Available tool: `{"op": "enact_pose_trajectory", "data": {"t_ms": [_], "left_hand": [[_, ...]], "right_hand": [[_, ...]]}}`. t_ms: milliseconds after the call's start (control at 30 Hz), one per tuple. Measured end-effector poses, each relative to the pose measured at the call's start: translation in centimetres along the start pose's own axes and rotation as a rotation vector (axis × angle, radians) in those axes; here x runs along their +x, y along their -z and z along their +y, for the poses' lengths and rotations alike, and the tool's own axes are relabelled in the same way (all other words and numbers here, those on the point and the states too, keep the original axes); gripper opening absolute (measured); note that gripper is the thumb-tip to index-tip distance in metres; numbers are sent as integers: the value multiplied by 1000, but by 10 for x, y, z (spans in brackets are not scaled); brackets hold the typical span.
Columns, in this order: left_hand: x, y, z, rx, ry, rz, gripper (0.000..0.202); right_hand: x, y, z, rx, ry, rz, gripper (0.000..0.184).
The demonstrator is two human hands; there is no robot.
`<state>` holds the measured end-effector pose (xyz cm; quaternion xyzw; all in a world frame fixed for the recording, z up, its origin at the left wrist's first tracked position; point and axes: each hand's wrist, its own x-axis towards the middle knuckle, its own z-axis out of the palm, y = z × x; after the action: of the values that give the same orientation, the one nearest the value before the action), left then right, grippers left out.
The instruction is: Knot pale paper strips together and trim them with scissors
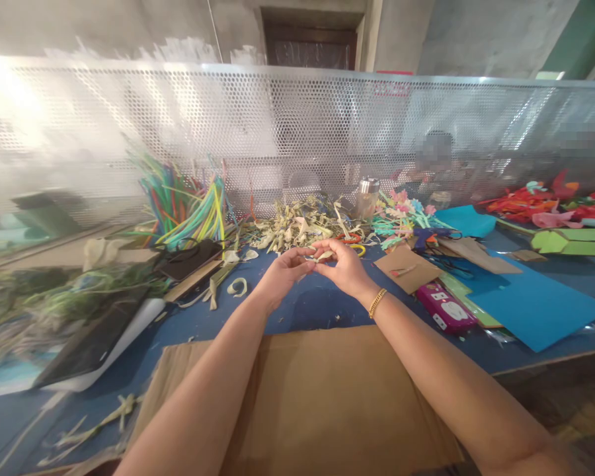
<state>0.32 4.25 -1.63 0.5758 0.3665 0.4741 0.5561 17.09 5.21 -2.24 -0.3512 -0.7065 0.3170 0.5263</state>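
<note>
Both my hands meet above the blue table point(322, 307), a little past a brown cardboard sheet point(302, 396). My left hand point(282, 272) and my right hand point(344, 264) pinch a small pale strip of leaf point(321, 256) between their fingertips. A gold bracelet point(377, 302) sits on my right wrist. Just beyond my hands lies a heap of pale folded leaf pieces point(302, 228).
A bundle of coloured strips point(188, 205) stands at the left, by a black case point(191, 259). Right of my hands lie a brown card point(409, 268), a pink power strip point(446, 309), blue sheets point(530, 304) and paper flowers point(401, 211). A perforated metal screen point(297, 132) backs the table.
</note>
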Motion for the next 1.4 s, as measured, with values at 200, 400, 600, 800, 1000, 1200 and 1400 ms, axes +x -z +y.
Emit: {"op": "enact_pose_trajectory", "data": {"t_ms": [200, 400, 600, 800, 1000, 1200, 1400], "left_hand": [[4, 4, -5, -97, -2, 147, 35], [5, 4, -5, -61, -24, 184, 37], [2, -1, -2, 7, -9, 139, 42], [1, -2, 0, 85, -11, 241, 35], [2, -1, 1, 115, -34, 287, 33], [2, 2, 1, 47, 1, 215, 35], [-1, -1, 2, 39, 78, 135, 30]], "right_hand": [[1, 1, 4, -44, -26, 121, 55], [0, 3, 7, -255, -71, 154, 26], [-2, -3, 8, -301, 22, 20, 20], [-2, -2, 7, -336, 37, 30, 18], [0, 1, 6, -315, 23, 52, 23], [-1, 1, 6, -144, -120, 81, 28], [-1, -3, 5, 98, -193, 72, 31]]}}
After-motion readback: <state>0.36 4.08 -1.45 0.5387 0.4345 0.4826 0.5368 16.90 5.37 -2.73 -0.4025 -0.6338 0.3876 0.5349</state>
